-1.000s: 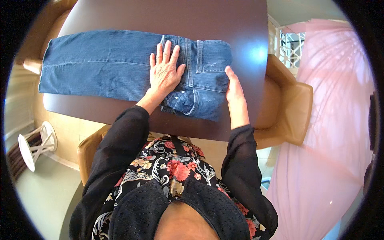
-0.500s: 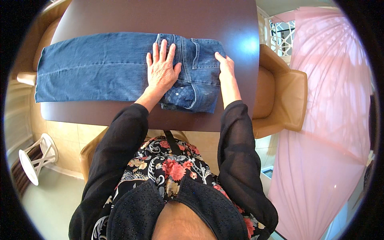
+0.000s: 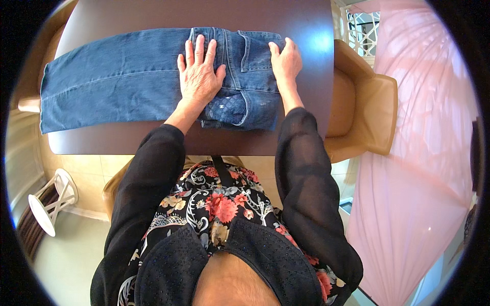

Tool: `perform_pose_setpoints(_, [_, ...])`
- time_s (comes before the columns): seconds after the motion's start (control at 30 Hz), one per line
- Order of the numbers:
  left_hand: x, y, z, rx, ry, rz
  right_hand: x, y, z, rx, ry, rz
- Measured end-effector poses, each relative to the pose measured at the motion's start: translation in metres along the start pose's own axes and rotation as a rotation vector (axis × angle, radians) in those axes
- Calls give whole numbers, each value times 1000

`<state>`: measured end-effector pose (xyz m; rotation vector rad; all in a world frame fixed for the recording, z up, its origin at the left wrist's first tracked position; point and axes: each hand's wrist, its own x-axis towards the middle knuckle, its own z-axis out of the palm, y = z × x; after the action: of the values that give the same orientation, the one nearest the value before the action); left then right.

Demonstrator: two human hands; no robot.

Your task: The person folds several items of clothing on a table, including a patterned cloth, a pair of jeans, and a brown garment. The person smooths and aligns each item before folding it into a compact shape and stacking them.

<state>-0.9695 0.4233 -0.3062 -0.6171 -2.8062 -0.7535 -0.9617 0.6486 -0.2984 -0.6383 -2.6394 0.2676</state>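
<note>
Along the near edge of the table [image 3: 163, 138], we have jeans [image 3: 117, 76] apparently folded back at the pocketed end, leg length not yet doubled, left hand [image 3: 198, 79] spread flat on them, right hand [image 3: 287, 62] curled at the fold, its grip unclear.

Table [image 3: 286, 15]: dark brown top, smooth, with near edge quite straight and left corner rounded. Strong bluish-white glare [image 3: 317, 45] on right part of surface. Directly on top: one pair of blue jeans [image 3: 122, 76], folded lengthwise, lying flat across table. Leg hems [image 3: 43, 102] at left, reaching slightly past table's left edge. Waist part toward right, well inside right edge, with back pocket [image 3: 256, 52] facing up. Bare strip of tabletop between jeans and near edge; wider bare area on far side.
</note>
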Motion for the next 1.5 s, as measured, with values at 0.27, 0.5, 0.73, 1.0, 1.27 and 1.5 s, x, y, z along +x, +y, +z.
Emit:
perform_pose_setpoints(0.27, [0,-2,2,41,-16,-3,-71,8,-30,187,-114,-407])
perform_pose_setpoints(0.5, [0,-3,2,52,-16,-3,-101,22,-65,1007,-317,735])
perform_pose_setpoints(0.73, [-3,-1,5,26,43,10,-95,25,-78,1500,-746,827])
perform_pose_setpoints(1.0, [-5,1,-13,-153,21,38,-74,-7,-114,1548,-711,645])
perform_pose_setpoints(1.27, [-24,-26,-43,-29,-32,-2,-28,-135,-138,1421,-828,116])
perform_pose_setpoints(1.5, [-75,-59,-31,89,6,48,-57,-206,-78,1094,-443,-479])
